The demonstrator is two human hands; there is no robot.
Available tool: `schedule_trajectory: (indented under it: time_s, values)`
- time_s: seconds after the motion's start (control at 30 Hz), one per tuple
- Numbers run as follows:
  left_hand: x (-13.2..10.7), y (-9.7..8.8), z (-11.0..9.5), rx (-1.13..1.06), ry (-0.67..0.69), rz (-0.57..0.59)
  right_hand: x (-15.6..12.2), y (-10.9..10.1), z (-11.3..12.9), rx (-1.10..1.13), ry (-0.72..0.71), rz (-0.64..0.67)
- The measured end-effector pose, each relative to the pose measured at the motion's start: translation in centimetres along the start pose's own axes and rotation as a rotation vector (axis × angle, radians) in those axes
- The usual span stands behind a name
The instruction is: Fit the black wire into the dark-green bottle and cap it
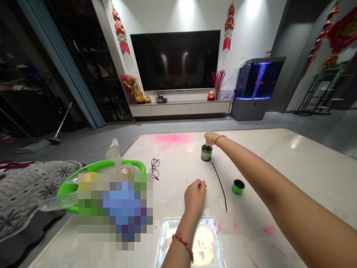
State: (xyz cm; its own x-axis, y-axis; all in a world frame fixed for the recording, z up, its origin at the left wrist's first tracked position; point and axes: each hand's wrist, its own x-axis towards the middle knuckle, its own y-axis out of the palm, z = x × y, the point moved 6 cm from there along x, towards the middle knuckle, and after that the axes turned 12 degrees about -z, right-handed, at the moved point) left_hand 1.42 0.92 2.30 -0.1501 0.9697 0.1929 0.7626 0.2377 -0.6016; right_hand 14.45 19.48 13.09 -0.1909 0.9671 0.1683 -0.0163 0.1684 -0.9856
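Observation:
My right hand [211, 139] is at the mouth of a small green glass jar [206, 153], with its fingers bent down towards the opening. What those fingers hold, if anything, is hidden. My left hand [195, 196] is closed in a loose fist above the table, and nothing shows in it. Under my left forearm lies a clear shallow tray [161, 242] with pale powdery material [205, 243] in it. To the right of my left hand, a thin black stick [220, 183] lies on the table. A green lid [238, 187], dark inside, sits beyond the stick.
A green plastic basket [136, 163] with clear bags stands at the left; a blurred patch covers part of it. Glasses [154, 169] lie beside it. Pink stains [173, 138] mark the white table [279, 156]. Beyond are a television [178, 63] and a fish tank [258, 80].

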Motion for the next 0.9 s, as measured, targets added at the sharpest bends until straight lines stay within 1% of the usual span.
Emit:
schedule_trajectory:
  time_s: [0.1,0.2,0.33,0.47,0.57,0.7,0.77,0.8,0.9]
  values:
    - [0.0,0.0,0.0,0.003,-0.006,0.003,-0.1,-0.3,-0.1,0.028,-0.009,-0.022]
    - [0.0,0.0,0.0,0.004,0.002,0.007,-0.1,-1.3,-0.7,0.066,-0.005,-0.067]
    - [0.0,0.0,0.1,0.002,0.007,0.002,-0.6,-3.7,-2.3,0.122,0.021,-0.163]
    - [0.0,0.0,0.0,-0.007,-0.002,0.008,-2.0,-5.9,-4.2,0.189,0.046,-0.240]
    - [0.1,-0.1,-0.1,0.000,-0.004,0.007,-3.4,-6.6,-5.7,0.357,0.077,-0.304]
    - [0.2,-0.1,-0.1,0.007,-0.003,0.008,-5.4,-6.2,-7.3,0.592,0.113,-0.331]
    - [0.3,-0.1,-0.1,0.007,0.000,0.011,-6.5,-5.7,-7.7,0.691,0.126,-0.311]
    - [0.3,-0.1,-0.1,0.009,0.000,0.011,-7.1,-5.3,-7.8,0.737,0.132,-0.274]
    - [0.2,0.0,0.1,0.024,-0.003,0.013,-8.9,-3.1,-6.7,0.806,0.087,-0.047]
